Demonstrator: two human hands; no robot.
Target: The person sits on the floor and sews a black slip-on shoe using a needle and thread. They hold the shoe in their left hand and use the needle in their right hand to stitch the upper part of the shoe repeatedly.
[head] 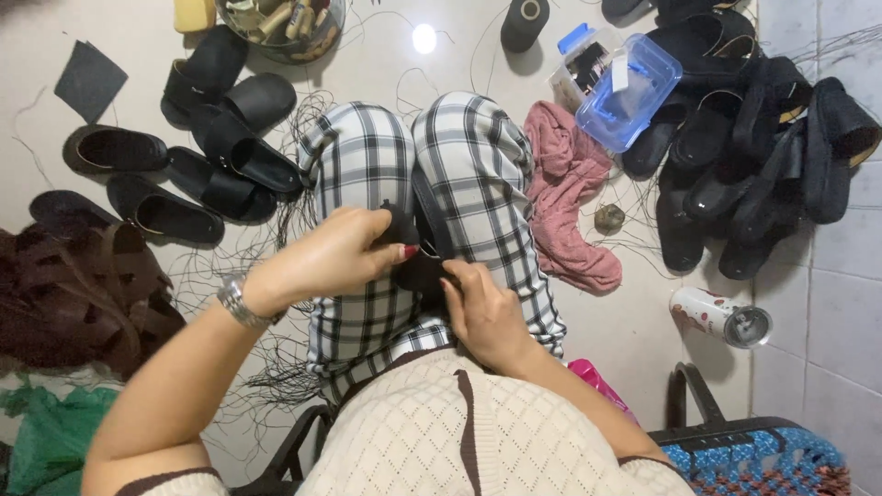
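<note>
A black sandal (424,241) rests between my knees on my checked trousers (367,156). My left hand (335,250), with a metal watch (237,303) on its wrist, grips the sandal's upper part from the left. My right hand (482,310) pinches the sandal's lower edge from below, fingers closed on it. Whether a needle or thread is in the fingers is too small to tell.
Black sandals lie in a pile at the left (220,138) and another at the right (763,147). Brown sandals (73,294) sit far left. A pink cloth (570,193), blue-lidded plastic box (625,87), thread spool (524,20), tipped can (721,315) and loose black threads (266,367) surround my legs.
</note>
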